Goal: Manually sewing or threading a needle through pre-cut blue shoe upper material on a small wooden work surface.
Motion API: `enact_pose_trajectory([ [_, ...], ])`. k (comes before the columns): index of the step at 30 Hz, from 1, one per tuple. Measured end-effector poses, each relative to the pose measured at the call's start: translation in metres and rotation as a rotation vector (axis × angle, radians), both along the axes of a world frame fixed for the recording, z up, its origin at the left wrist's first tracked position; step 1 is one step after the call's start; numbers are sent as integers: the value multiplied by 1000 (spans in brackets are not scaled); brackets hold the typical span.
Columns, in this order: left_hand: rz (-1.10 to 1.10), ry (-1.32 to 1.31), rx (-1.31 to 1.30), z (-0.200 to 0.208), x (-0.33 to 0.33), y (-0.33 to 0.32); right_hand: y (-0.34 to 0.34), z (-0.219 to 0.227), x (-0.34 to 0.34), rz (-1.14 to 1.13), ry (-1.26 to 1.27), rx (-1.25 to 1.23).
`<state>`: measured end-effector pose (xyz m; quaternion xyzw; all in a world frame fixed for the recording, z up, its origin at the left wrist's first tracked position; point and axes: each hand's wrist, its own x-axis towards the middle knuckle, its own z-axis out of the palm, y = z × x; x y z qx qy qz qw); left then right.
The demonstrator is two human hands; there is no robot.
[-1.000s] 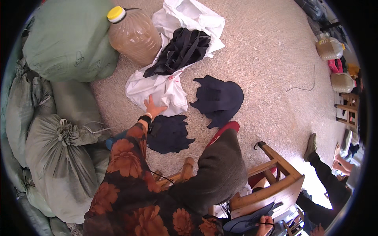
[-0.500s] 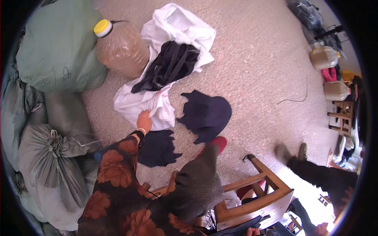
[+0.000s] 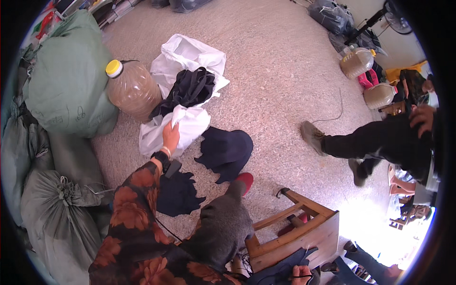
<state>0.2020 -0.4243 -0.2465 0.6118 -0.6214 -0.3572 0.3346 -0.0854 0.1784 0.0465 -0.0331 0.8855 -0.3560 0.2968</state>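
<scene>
My left hand, at the end of a flowered sleeve, is closed on the near edge of a white cloth sack lying on the floor. A bundle of black fabric strips rests on the sack's middle. Just right of the sack lies a navy cloth piece, and a second navy piece is below my left wrist. At the bottom edge my right hand has its fingers closed on dark navy cloth beside the wooden stool. Part of that hand is cut off by the picture's edge.
A yellow-capped jug of brownish contents stands left of the sack. Large green sacks and grey tied sacks line the left. A wooden stool is at lower right. Another person's legs stand on the right.
My left hand has pulled the sack's near edge up. The view has shifted, and the other person on the right has stepped further into it.
</scene>
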Motion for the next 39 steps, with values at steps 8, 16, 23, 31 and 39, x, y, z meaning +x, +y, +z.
enact_pose_trajectory([
  [8,-94,123,-137,49,-97,-42,0,-2,5,-47,17,25],
  [16,-114,126,-93,52,-136,-63,-18,18,5,127,79,113],
  [23,-559,-6,310,23,-157,-6,-11,9,1,187,156,110],
  [31,-965,-68,184,104,-112,70,5,-19,-7,94,85,-75],
  [39,-1181,80,-292,309,-141,148,12,-12,-3,162,-1,-278],
])
